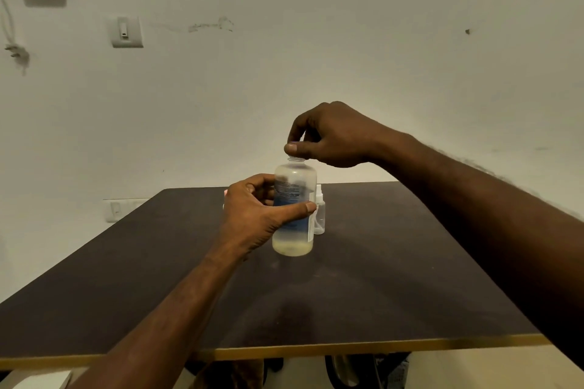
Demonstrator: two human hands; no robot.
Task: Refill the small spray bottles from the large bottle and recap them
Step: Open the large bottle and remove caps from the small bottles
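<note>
— How many bottles do you count?

— One large bottle [294,208], upright near the table's [410,278] far edge, with a shallow yellowish layer at its bottom. One small spray bottle [319,211] just behind it, partly hidden.

— And your hands?

— Your left hand [252,215] grips the large bottle's body, thumb across the label. Your right hand [328,136] hovers over its neck, fingertips pinched at the mouth; whether it holds a cap, you can't tell.

— Anything else?

— A wall switch [125,31].
</note>
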